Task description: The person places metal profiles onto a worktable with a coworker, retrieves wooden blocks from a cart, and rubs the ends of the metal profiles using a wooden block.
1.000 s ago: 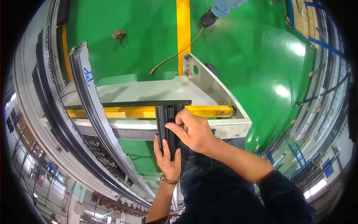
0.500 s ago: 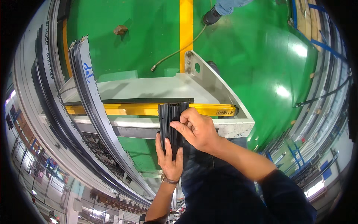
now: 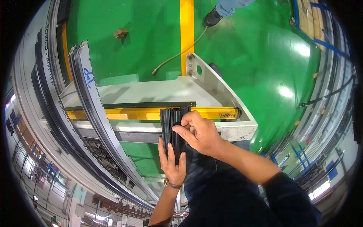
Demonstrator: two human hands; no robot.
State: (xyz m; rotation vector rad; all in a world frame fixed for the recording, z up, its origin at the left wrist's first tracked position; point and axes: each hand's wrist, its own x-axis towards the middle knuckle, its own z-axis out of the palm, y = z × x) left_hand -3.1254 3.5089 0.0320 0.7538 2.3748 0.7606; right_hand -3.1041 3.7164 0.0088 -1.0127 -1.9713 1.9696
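Observation:
A ribbed black profile [image 3: 171, 123] stands lengthwise in front of me, its far end over the yellow bar [image 3: 141, 113]. At its near end my left hand [image 3: 173, 168] grips it, fingers stretched along the left and face, thumb on the right side. A dark strap circles that wrist. My right hand [image 3: 200, 133] is closed at the profile's right edge, the thumb tip pressing on the ribbed face and the index finger curled beside it. Whether a thin strip lies between thumb and finger is hidden.
A pale metal frame [image 3: 242, 130] carries the yellow bar across the front. Long profiles [image 3: 96, 108] rise at the left, and more stock [image 3: 332, 72] lines the right. On the green floor lie a cable [image 3: 174, 58] and a brown block [image 3: 121, 33]; a person's shoe [image 3: 213, 17] is beyond.
The view has shifted slightly, and the profile's far end sits a little lower in the picture. Both hands keep nearly the same hold on it.

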